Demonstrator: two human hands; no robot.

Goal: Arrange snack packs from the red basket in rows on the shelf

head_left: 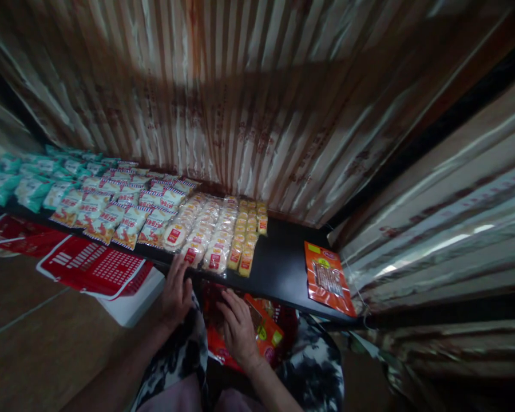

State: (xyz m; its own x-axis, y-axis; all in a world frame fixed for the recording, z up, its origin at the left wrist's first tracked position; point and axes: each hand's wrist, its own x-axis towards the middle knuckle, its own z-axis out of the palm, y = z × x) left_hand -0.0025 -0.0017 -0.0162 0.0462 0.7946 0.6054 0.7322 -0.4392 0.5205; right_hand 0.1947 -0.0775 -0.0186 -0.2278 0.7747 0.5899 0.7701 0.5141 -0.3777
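My left hand (177, 296) is at the front edge of a black shelf (278, 269), fingers stretched out and holding nothing. Just above its fingertips are rows of clear-wrapped round white crackers (191, 252) with red labels. My right hand (239, 331) hovers over or rests on a red bag (217, 343) between my knees, fingers apart and somewhat bent; whether it touches the bag cannot be made out. Beneath and beside that hand, an orange packet (268, 337) shows in the bag. Another orange packet (329, 277) with a clear window lies flat at the shelf's right end.
Small yellow packs (245, 237) adjoin the crackers. Farther left are white-and-orange snack bags (124, 214) and teal bags (34, 186). Red printed sheeting (96, 266) hangs below the shelf, by a white box (133, 300). Striped curtains (240, 103) rise behind and at right.
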